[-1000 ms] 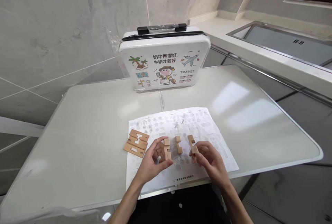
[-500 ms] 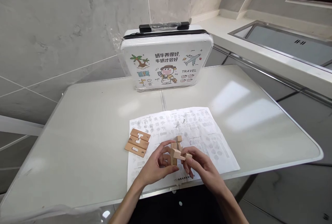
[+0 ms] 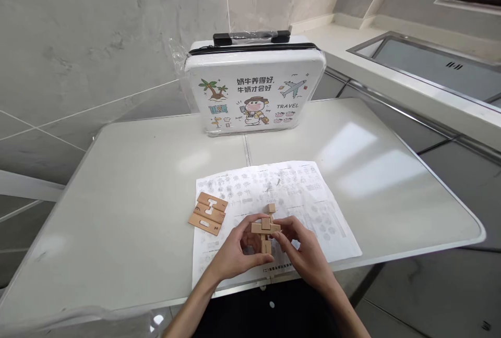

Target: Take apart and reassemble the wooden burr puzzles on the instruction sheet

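Observation:
Between my hands are pale notched wooden puzzle pieces [image 3: 266, 247], crossed over one another. My left hand [image 3: 242, 246] grips the upright pieces, thumb at the near end and fingers at the far end. Pinched in my right hand [image 3: 299, 244] is the end of a crosswise wooden puzzle piece [image 3: 257, 228], which lies across the upright ones. Another wooden piece [image 3: 271, 207] shows just beyond my fingers, over the paper; its lower part is hidden. Beneath everything spreads a printed instruction sheet [image 3: 329, 213].
Flat brown wooden plates [image 3: 207, 214] with cut-out slots and numbers lie left of my hands, partly on the sheet. A white cartoon-printed suitcase [image 3: 227, 113] in clear plastic stands at the back of the white table [image 3: 129, 197]. A counter [image 3: 332, 40] runs along the right.
The crosswise piece, held askew by my right hand before, now lies level across the pieces in my left hand. My right hand has shifted slightly. The view has moved a little.

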A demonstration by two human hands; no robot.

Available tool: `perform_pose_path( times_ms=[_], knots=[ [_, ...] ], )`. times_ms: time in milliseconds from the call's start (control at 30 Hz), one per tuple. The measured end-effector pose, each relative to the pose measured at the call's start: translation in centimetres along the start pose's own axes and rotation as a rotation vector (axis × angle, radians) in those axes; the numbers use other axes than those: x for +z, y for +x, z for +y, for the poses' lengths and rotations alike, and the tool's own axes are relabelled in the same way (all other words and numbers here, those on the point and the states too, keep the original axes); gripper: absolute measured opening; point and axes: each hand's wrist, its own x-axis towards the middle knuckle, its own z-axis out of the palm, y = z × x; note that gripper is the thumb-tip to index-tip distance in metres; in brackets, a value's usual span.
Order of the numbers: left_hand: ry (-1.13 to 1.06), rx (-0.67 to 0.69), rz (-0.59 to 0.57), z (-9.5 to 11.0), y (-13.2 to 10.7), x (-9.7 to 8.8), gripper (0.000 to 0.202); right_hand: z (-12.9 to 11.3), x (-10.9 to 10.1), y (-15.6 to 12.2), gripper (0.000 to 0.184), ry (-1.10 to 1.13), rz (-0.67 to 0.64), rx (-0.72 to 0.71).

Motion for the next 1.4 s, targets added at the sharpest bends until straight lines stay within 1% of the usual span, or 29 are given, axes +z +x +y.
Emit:
perform_pose_path(
  times_ms=[133, 233, 333, 433, 533, 600, 733, 867, 933, 1033, 1167, 1400],
  knots=[
    [-0.033, -0.006, 0.006, -0.1, 0.0, -0.1, 0.079, 0.0, 0.1, 0.0, 0.031, -0.024, 0.033, -0.012],
    [-0.081, 0.004, 0.015, -0.3, 0.1, -0.1, 0.078, 0.1, 0.1, -0.1, 0.032, -0.064, 0.097, -0.010],
    [-0.106, 0.005, 0.058, -0.7, 0.1, -0.1, 0.077, 0.6, 0.1, 0.0, 0.031, -0.173, 0.184, -0.003],
    [-0.101, 0.002, 0.128, -1.2, 0.1, -0.2, 0.081, 1.4, 0.5, 0.2, 0.029, -0.329, 0.228, -0.037],
    [-0.105, 0.032, 0.176, -1.7, 0.2, -0.3, 0.084, 2.0, 1.0, 0.5, 0.028, -0.484, 0.219, -0.078],
    [-0.114, 0.058, 0.194, -2.0, 0.2, -0.3, 0.083, 2.2, 1.3, 0.6, 0.026, -0.544, 0.205, -0.101],
    [-0.131, 0.092, 0.224, -2.2, 0.3, -0.3, 0.082, 1.6, 1.0, 0.4, 0.017, -0.529, 0.140, -0.161],
    [-0.106, 0.082, 0.246, -1.9, 0.3, -0.1, 0.082, 0.2, -0.1, -0.3, 0.023, -0.502, -0.007, -0.186],
    [-0.064, 0.068, 0.247, -1.5, 0.2, 0.1, 0.079, -0.6, -0.6, -0.7, 0.028, -0.517, -0.034, -0.224],
    [0.043, 0.071, 0.237, -0.9, 0.0, 0.3, 0.077, -1.3, -1.0, -0.9, 0.029, -0.565, -0.018, -0.295],
    [0.163, 0.109, 0.194, -0.8, 0.0, 0.5, 0.074, -1.9, -1.2, -0.9, 0.023, -0.593, 0.039, -0.344],
    [0.172, 0.182, 0.149, -1.3, 0.2, 0.5, 0.069, -2.1, -1.4, -1.4, 0.017, -0.567, 0.040, -0.359]
  ],
)
